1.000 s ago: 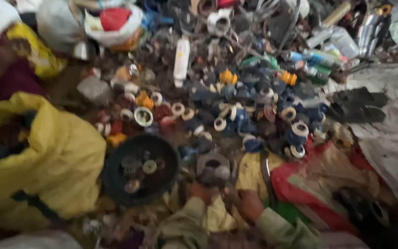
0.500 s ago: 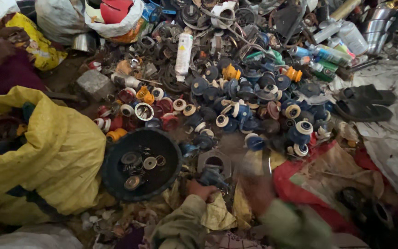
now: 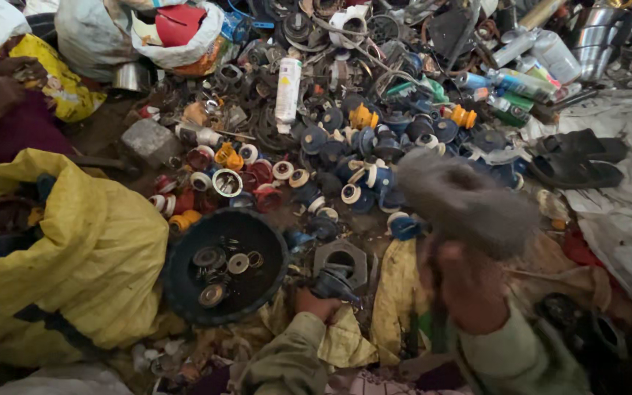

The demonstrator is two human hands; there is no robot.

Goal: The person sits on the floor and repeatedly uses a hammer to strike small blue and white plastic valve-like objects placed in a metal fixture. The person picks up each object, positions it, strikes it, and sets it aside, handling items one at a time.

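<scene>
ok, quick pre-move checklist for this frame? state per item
1. Left hand grips the small dark part: ok, fingers closed around it, just beside the grey square block.
2. Right hand holds its tool: ok, raised with a grey blurred object; what it is, cannot tell.
3. Tool head sharp in view: not ok, motion blur.
4. Black round basin within reach: ok, beside the left hand, with a few metal rings in it.
5. Part seated on a firm surface: cannot tell, hidden by the hand.
6. Ground around the hands free of loose parts: not ok, parts pile close ahead.
</scene>
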